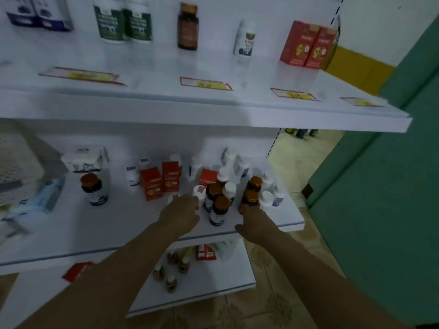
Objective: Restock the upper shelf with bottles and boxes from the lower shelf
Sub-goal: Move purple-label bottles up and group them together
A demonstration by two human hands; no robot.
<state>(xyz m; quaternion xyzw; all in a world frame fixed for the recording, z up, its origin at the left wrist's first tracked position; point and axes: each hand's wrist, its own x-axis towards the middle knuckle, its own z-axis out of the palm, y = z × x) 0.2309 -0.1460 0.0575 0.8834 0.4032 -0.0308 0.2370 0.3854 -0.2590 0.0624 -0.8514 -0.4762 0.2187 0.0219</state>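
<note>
Both my hands reach into a cluster of bottles on the lower shelf [118, 233]. My left hand [181, 214] closes around a white bottle [199, 192] with a white cap. My right hand [254, 222] wraps the base of a brown bottle [250, 198] with an orange cap. Between them stand more brown bottles [219, 210] and white ones [229, 189]. Red boxes [152, 184] stand left of the cluster. The upper shelf [213, 112] carries green-labelled bottles [123, 22], one brown bottle [188, 26], a white bottle [245, 39] and two red boxes [306, 45].
A white basket [16, 167] and a blue packet [45, 195] sit at the lower shelf's left end, with a lone brown bottle [93, 188] nearby. A bottom shelf [213, 281] holds small bottles. A green wall [392, 186] stands to the right.
</note>
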